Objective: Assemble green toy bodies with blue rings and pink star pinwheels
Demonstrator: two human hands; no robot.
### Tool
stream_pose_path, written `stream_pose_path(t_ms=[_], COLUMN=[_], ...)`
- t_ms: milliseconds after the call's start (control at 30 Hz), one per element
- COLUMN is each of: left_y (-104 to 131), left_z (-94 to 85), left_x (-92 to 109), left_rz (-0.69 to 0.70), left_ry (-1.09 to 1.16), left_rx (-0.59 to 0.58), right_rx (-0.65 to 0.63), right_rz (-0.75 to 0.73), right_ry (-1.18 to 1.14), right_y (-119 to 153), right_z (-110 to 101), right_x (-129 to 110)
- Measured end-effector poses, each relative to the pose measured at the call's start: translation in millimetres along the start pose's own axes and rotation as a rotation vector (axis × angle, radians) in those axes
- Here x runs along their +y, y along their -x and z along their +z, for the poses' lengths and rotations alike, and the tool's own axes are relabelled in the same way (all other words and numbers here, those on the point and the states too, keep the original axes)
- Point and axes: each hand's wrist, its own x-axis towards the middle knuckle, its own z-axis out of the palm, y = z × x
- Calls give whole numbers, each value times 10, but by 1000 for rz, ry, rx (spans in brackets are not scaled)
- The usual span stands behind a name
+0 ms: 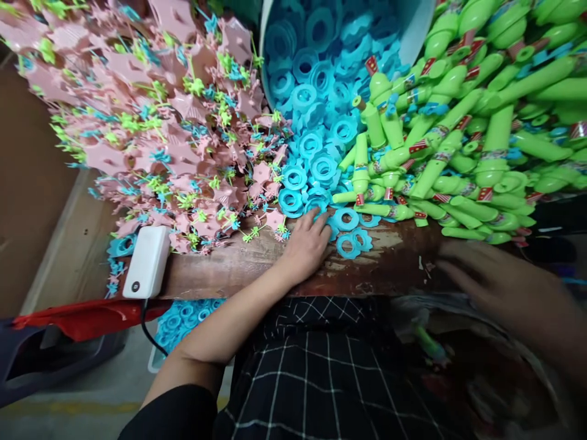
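**Light-blue plastic rings with scalloped rims, loose stock, at the bench's front edge**

Item: light-blue scalloped plastic rings [314, 128], spilling from a pale round tub [416, 27] lying on its side toward the middle of the front edge of the brown bench [220, 272].
Left hand [308, 244]: fingers loosely spread on the nearest rings; any grip cannot be told. Risk: a sweep could push the foremost rings over the edge.
Right hand [481, 275]: blurred, near the front edge, right; fingers' state cannot be told.
Flanking, right: lime-green plastic tubes with red-and-white tabs [440, 156], overlapping the rings; could slide, being steeply heaped.
Flanking, left: pink star-shaped plastic pieces with small green and blue figures [183, 153]; could snag and mix.
Front-left corner: white power bank [147, 260]; its black cable [145, 324], hanging over the edge, could drag it down.
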Motion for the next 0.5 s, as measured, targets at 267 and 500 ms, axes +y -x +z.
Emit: stream_pose_path(t_ms=[267, 500], left_y=[118, 367], left_z=[-49, -98], left_x=[37, 212], left_rz=[-74, -597], left_ry=[116, 1160], left_rx=[165, 384], right_rx=[15, 431], right_rz=[-240, -37], right_ry=[288, -270], right_y=[-1156, -577], right_z=[727, 40], right_x=[-394, -756])
